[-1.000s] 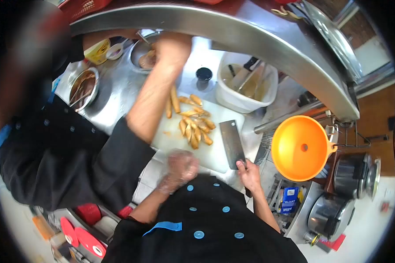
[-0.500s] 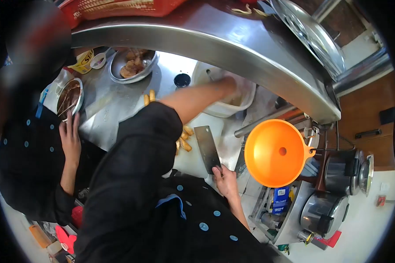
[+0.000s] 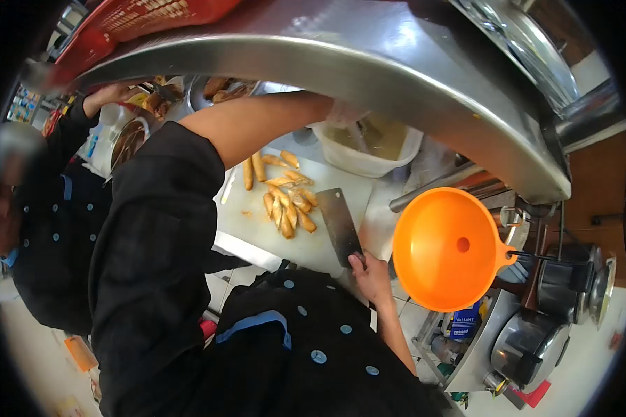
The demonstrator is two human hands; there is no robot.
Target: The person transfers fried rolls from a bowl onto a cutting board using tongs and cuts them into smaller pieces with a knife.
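My right hand (image 3: 373,279) is wrapped round the handle of a cleaver (image 3: 339,222), whose blade lies over the right side of a white cutting board (image 3: 247,226). Golden fried rolls (image 3: 285,201), several cut into slanted pieces, lie on the board left of the blade. My left arm reaches across behind the board to a white tub (image 3: 368,165) of cloudy liquid. My left hand (image 3: 342,111), seemingly in a clear plastic glove, is at the tub's back edge under the shelf. Its fingers are blurred and partly hidden.
A steel shelf (image 3: 271,59) overhangs the counter, with a red basket (image 3: 146,24) on it. An orange funnel (image 3: 445,250) hangs at right, near stacked pots (image 3: 528,347). At left a co-worker's hand (image 3: 111,94) is near bowls of food (image 3: 222,90).
My view has shifted, and my left arm has moved back, uncovering the rolls and board. The cleaver stays in my right hand. The co-worker's hand has left the sauce bowl and moved farther back.
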